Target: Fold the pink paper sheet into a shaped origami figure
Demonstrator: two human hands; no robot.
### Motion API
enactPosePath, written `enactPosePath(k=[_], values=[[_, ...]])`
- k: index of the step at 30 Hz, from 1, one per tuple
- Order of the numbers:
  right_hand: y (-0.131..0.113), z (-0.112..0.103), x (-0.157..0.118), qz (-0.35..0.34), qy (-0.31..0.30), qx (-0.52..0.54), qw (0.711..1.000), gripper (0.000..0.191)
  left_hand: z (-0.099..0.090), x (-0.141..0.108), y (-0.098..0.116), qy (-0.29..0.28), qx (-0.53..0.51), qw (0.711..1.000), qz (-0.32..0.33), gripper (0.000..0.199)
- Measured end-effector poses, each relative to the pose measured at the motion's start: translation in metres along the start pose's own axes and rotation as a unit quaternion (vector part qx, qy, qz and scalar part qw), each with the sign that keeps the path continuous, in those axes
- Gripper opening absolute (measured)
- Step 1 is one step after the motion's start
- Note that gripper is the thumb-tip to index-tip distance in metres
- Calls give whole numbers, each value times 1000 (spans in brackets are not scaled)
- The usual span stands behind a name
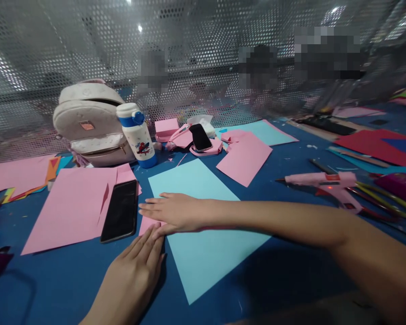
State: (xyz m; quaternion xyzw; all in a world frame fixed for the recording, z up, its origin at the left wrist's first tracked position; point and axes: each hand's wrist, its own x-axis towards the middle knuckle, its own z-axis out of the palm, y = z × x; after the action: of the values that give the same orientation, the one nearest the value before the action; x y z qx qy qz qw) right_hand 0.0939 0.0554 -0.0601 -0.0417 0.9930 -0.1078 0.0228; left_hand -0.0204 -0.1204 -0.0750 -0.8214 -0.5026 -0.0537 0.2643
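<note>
Light-blue rectangular paper sheet point(209, 259) lies on blue tabletop point(71, 280), long axis slants far-left to near-right | right hand point(176, 211) presses flat over small pink paper piece point(146, 225) | left hand point(135, 266) touches it, fingers together; cannot tell if pinching

2 hands point(133, 271) point(179, 212), 2 phones point(120, 212) point(200, 137), 1 btl point(137, 137), 1 bkpk point(88, 113).

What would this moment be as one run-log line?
left hand: at edge of pink paper | right hand: palm-down over it and light-blue sheet | nearby: black phone
</note>
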Motion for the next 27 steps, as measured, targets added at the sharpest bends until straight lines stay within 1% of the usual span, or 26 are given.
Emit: enactPosePath(k=[4,6,8,10,12,15,19,21,24,27], values=[[6,6,-1,-7,5,10,1000,66,-3,0,-2,-11,8,1000,13,42],[5,10,-9,-5,14,23,1000,71,-4,1,-3,-14,5,1000,19,41],[3,15,-22,-6,34,48,998,78,-4,1,-5,-14,-4,1000,21,41],[-1,19,-42,-3,58,74,996,85,-3,0,-6,-7,-14,1000,21,41],[-6,21,-65,16,69,88,994,87,-2,0,-7,1,-25,999,21,41],[-14,19,-102,75,62,106,990,89,-4,2,-8,-5,-31,999,11,42],[-23,15,-146,141,36,118,982,89,-8,7,-10,-16,-27,999,14,44],[-26,16,-164,174,30,122,977,90,-10,9,-11,-16,-27,999,21,45],[-28,20,-188,219,43,128,966,92,-12,10,-13,-17,-24,999,24,45],[-30,24,-209,242,56,123,961,93,-12,10,-14,-21,-21,999,25,46]])
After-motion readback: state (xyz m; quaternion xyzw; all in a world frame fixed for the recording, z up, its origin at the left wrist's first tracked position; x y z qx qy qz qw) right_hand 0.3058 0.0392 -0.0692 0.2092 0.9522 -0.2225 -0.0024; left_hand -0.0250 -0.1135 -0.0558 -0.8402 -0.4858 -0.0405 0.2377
